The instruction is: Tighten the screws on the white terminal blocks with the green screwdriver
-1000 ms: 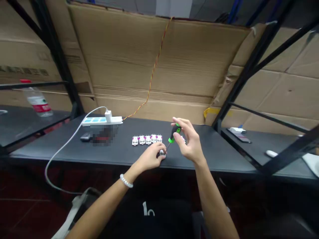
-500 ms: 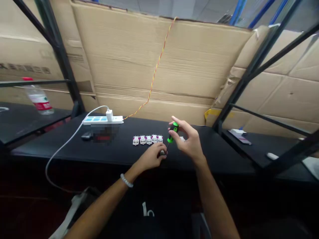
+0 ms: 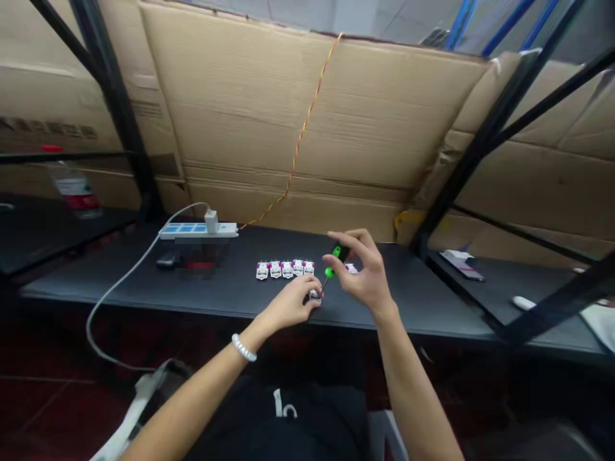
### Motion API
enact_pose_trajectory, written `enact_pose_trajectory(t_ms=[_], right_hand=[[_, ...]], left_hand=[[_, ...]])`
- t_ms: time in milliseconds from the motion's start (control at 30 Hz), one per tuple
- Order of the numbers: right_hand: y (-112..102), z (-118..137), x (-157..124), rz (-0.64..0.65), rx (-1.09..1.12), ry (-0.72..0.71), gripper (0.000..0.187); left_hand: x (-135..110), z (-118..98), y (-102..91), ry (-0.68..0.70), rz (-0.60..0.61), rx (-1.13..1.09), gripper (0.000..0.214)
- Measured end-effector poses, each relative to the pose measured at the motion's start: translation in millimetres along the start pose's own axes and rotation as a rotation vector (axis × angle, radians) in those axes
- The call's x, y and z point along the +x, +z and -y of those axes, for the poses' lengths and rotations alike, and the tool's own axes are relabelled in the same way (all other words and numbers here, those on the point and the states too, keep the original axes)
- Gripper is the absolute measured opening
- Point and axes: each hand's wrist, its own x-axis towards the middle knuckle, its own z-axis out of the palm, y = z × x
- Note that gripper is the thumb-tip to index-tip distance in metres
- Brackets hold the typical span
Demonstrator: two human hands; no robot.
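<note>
My right hand (image 3: 361, 269) grips a green-and-black screwdriver (image 3: 336, 257) by its handle, between thumb and fingers. The shaft slants down and left to a small white part (image 3: 314, 295) on the table, which my left hand (image 3: 293, 302) pinches with curled fingers. Where exactly the tip meets that part is too small to make out. Just behind my left hand, several white-and-purple parts (image 3: 287, 269) with thin pins stand in a row. Another such part (image 3: 352, 269) shows partly behind my right hand.
The black table (image 3: 230, 282) carries a white power strip (image 3: 192, 230) with a plugged-in charger (image 3: 211, 221); its cable hangs over the front edge. Cardboard (image 3: 288, 109) walls the back. Black metal posts (image 3: 456, 173) flank both sides. A bottle (image 3: 77, 189) stands at left, a phone (image 3: 464, 266) lies at right.
My right hand has turned the screwdriver slightly; its handle leans further to the right and the fingers have shifted on it. My left hand stays in place. The picture's brightness differs.
</note>
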Motion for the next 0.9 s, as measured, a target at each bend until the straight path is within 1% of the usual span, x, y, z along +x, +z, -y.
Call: enact_pose_trajectory(t_ms=[100,167,233,300,333,400,500,567,633,700,767,833,900], right_hand=[[-1.1,-3.3,-3.1,0.083,0.118,0.019,0.045],[-0.4,-5.9,-4.8,0.1,0.193,0.043,0.051],[1.1,-7.2,-5.2,0.044,0.144,0.047,0.052],[2.1,-6.5,-4.5,-0.033,0.011,0.001,0.045],[2.3,-5.6,-3.9,-0.052,-0.045,-0.031,0.042],[1.6,-3.7,-2.7,-0.013,-0.068,-0.061,0.045],[0.1,-2.5,-1.0,0.116,0.067,-0.02,0.053],[-0.3,-2.9,0.4,0.104,0.077,0.006,0.046],[-0.6,-3.4,1.4,0.034,-0.012,0.011,0.036],[-1.8,-3.6,1.6,0.003,-0.077,0.017,0.033],[-4.2,-3.7,1.3,0.057,-0.041,0.02,0.036],[-6.9,-4.0,1.2,0.14,0.058,0.021,0.043],[-8.2,-4.2,2.0,0.175,0.11,0.016,0.047]], left_hand=[[0.2,1.9,1.1,0.002,0.003,-0.002,0.018],[0.4,2.5,1.9,0.001,0.004,0.0,0.018],[0.5,2.4,2.1,0.002,0.001,0.004,0.017],[0.5,2.1,1.9,0.007,-0.003,0.004,0.016],[0.5,1.9,1.6,0.009,-0.005,0.004,0.015],[0.5,1.9,0.8,0.01,0.0,0.008,0.015],[0.3,2.2,-0.2,0.003,0.015,0.018,0.016],[0.1,2.5,-0.5,0.001,0.021,0.016,0.017],[-0.1,2.6,-0.4,-0.001,0.02,0.011,0.018],[-0.4,2.7,-0.4,-0.003,0.018,0.014,0.019],[-0.8,2.7,-0.6,-0.007,0.02,0.018,0.02],[-1.1,2.5,-1.3,-0.007,0.025,0.017,0.021],[-1.2,2.2,-2.2,-0.003,0.034,0.008,0.022]])
